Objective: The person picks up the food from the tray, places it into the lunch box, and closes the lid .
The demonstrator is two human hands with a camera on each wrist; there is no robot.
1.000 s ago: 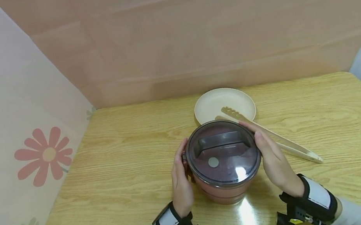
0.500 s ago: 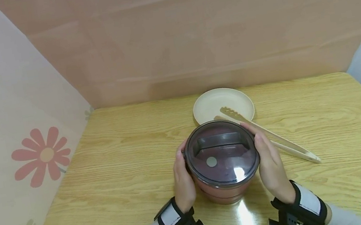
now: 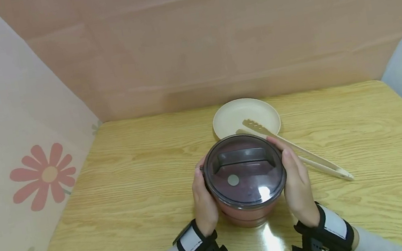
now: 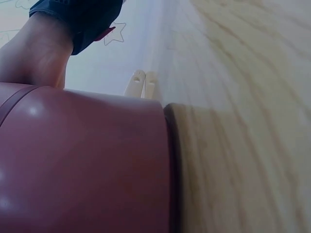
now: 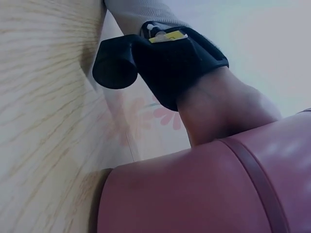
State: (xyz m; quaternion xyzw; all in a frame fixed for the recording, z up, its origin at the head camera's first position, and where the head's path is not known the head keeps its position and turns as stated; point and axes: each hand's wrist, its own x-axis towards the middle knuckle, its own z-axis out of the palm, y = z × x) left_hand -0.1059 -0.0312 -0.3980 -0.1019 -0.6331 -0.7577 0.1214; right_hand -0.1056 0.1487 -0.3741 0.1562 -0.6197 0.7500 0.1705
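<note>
A pink lidded bowl stands upright near the middle of the table, its dark see-through lid on top with a raised bar handle. From the left side my left hand grips the bowl, its fingertips partly hidden behind the rim. On the opposite side my right hand holds it, thumb by the lid's edge and fingers reaching round the back. The left wrist view shows the pink wall resting on the wood, with the right wrist beyond it. Across the bowl, the right wrist view catches the left wrist.
A round cream plate lies behind the bowl. Pale tongs slant from the plate towards the right, partly hidden by the bowl. A flowered wall sheet borders the left side, and a tan sheet the back.
My right hand has shifted inward and closer against the bowl's side. My left hand has settled more snugly against it. The whole scene slides slightly left in view; the bowl stays in place.
</note>
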